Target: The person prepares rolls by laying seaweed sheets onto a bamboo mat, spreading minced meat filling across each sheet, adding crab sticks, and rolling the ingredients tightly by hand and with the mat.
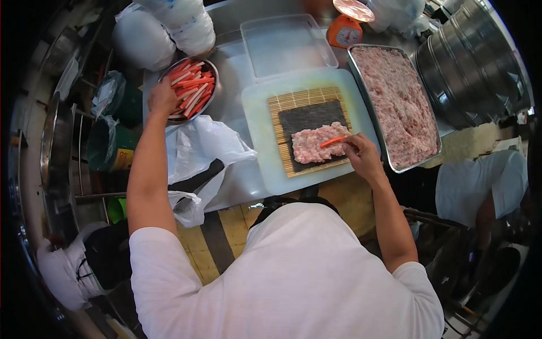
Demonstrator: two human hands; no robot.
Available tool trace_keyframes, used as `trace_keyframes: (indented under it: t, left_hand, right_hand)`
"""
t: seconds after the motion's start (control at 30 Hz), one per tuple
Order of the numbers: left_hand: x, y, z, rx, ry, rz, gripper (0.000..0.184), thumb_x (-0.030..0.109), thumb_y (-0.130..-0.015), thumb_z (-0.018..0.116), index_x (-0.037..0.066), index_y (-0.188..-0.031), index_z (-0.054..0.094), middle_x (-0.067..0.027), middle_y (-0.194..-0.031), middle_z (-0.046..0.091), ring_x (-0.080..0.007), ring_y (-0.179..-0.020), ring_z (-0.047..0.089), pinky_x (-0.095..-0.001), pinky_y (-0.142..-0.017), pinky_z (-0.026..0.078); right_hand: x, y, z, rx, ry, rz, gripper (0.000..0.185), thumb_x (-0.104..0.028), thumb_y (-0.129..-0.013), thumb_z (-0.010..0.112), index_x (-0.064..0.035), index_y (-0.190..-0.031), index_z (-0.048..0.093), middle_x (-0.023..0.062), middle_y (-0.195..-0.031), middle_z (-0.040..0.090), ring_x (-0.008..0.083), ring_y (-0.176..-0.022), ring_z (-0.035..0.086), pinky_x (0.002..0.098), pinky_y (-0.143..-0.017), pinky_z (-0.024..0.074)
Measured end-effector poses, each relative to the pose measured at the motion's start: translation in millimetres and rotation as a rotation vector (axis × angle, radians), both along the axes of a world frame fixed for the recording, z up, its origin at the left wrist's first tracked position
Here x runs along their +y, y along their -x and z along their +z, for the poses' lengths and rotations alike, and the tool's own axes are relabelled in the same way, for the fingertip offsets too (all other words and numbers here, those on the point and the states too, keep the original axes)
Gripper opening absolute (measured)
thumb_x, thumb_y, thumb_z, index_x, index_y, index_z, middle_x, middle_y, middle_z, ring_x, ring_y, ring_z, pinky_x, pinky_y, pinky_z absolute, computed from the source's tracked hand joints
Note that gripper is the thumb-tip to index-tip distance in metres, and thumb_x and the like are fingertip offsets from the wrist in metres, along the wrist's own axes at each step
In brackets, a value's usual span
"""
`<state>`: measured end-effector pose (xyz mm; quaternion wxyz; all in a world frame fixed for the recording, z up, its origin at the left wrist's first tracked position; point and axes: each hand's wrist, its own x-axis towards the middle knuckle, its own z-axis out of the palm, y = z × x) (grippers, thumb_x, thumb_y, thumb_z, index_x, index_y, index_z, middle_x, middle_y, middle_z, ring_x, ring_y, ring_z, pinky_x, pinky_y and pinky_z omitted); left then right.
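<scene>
One stick [332,142] | right hand [363,153] hides end | left hand [162,100]: grip unclear

Room to pass lies between bowl [215,74] and board [258,113], a plastic bag [206,141] crowding the near end

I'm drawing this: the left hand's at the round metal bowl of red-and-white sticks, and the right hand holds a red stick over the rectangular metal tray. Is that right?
Not over the tray: the head view shows the right hand holding the red stick over pink minced meat on a flat black sheet. The rest is right.
</scene>
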<state>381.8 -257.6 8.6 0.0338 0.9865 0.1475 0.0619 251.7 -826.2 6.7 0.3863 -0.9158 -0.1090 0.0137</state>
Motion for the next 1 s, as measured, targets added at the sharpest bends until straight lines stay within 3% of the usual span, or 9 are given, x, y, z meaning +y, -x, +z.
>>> trace_keyframes:
  t: [0.27, 0.43, 0.5, 0.53, 0.6, 0.67, 0.8, 0.87, 1.0]
  left_hand:
    - [-7.3, 12.7, 30.8, -0.21, 0.096, -0.091, 0.018, 0.016, -0.087, 0.059, 0.006, -0.1, 0.065, -0.0185, -0.1, 0.073, -0.0395, -0.096, 0.071, -0.0512, -0.081, 0.054]
    - [-105.0, 50.5, 94.6, -0.451, 0.641, -0.387, 0.006, 0.008, -0.085, 0.065, 0.003, -0.089, 0.067, -0.0102, -0.076, 0.069, -0.0189, -0.069, 0.069, -0.0339, -0.063, 0.051]
    - [-153.6, 67.2, 91.1, -0.414, 0.879, -0.579, 0.003, 0.004, -0.085, 0.065, 0.002, -0.088, 0.066, -0.0077, -0.07, 0.065, -0.0115, -0.065, 0.063, -0.0294, -0.061, 0.049]
    - [-185.8, 85.3, 96.3, -0.359, 0.929, -0.611, 0.002, 0.001, -0.089, 0.065, 0.002, -0.091, 0.065, 0.0008, -0.078, 0.061, -0.0048, -0.074, 0.058, -0.0227, -0.068, 0.048]
    - [-236.7, 110.1, 88.5, -0.352, 0.918, -0.703, 0.005, -0.001, -0.087, 0.064, 0.001, -0.091, 0.065, -0.0008, -0.078, 0.062, -0.0059, -0.072, 0.058, -0.0242, -0.068, 0.049]
    - [-268.1, 124.7, 66.7, -0.261, 0.936, -0.665, 0.006, 0.001, -0.085, 0.065, 0.001, -0.091, 0.065, -0.0052, -0.078, 0.064, -0.0109, -0.071, 0.061, -0.0277, -0.068, 0.051]
    - [-303.5, 141.9, 11.6, -0.227, 0.717, -0.677, 0.008, 0.003, -0.081, 0.066, 0.002, -0.089, 0.064, -0.0131, -0.08, 0.066, -0.0285, -0.075, 0.066, -0.0397, -0.071, 0.053]
    - [-314.8, 148.2, -10.0, -0.197, 0.656, -0.669, 0.01, 0.005, -0.081, 0.067, 0.004, -0.09, 0.064, -0.0133, -0.081, 0.065, -0.0322, -0.08, 0.065, -0.0433, -0.072, 0.052]
    - [-323.5, 151.9, -30.2, -0.081, 0.453, -0.629, 0.019, 0.011, -0.08, 0.071, 0.006, -0.098, 0.068, -0.0131, -0.095, 0.067, -0.0355, -0.091, 0.063, -0.0459, -0.081, 0.052]
  right_hand:
    - [32.2, -6.1, 10.7, 0.04, -0.091, -0.012, 0.019, -0.014, -0.094, 0.069, 0.002, -0.104, 0.07, 0.0104, -0.092, 0.067, 0.0208, -0.078, 0.066, 0.0326, -0.071, 0.0519]
    - [56.7, -18.6, 29.9, 0.358, -0.758, 0.015, 0.031, -0.022, -0.1, 0.067, 0.002, -0.119, 0.065, 0.0074, -0.1, 0.069, 0.0135, -0.091, 0.068, 0.0262, -0.079, 0.0559]
    - [78.6, -20.8, 60.6, 0.419, -0.91, 0.008, 0.033, -0.022, -0.1, 0.067, 0.0004, -0.123, 0.064, 0.0077, -0.1, 0.069, 0.0141, -0.092, 0.068, 0.0264, -0.079, 0.0569]
    - [87.9, -22.8, 69.6, 0.461, -1.053, 0.044, 0.032, -0.021, -0.1, 0.068, 0.0, -0.124, 0.063, 0.008, -0.1, 0.069, 0.0144, -0.091, 0.069, 0.0265, -0.079, 0.0575]
    - [86.9, -29.2, 68.9, 0.504, -1.201, 0.082, 0.032, -0.019, -0.099, 0.069, -0.0004, -0.124, 0.062, 0.0084, -0.101, 0.069, 0.0148, -0.09, 0.069, 0.0265, -0.078, 0.0581]
    - [73.7, -37.9, 49.9, 0.493, -1.098, 0.203, 0.024, -0.007, -0.097, 0.069, 0.0028, -0.118, 0.063, 0.0089, -0.101, 0.069, 0.014, -0.086, 0.069, 0.027, -0.08, 0.0578]
    - [47.7, -39.4, 6.6, 0.378, -0.683, 0.191, 0.014, -0.011, -0.095, 0.07, -0.0013, -0.105, 0.068, 0.0083, -0.094, 0.071, 0.0186, -0.082, 0.071, 0.0308, -0.074, 0.0577]
    - [42.6, -36.4, -6.0, 0.152, -0.105, 0.187, 0.01, -0.009, -0.087, 0.072, -0.0051, -0.096, 0.072, 0.0106, -0.093, 0.072, 0.0278, -0.081, 0.072, 0.037, -0.073, 0.0567]
    - [36.9, -39.6, -36.6, -0.284, 0.161, 0.312, 0.009, -0.013, -0.081, 0.074, -0.007, -0.088, 0.072, 0.0123, -0.083, 0.066, 0.0346, -0.081, 0.065, 0.0444, -0.077, 0.0529]
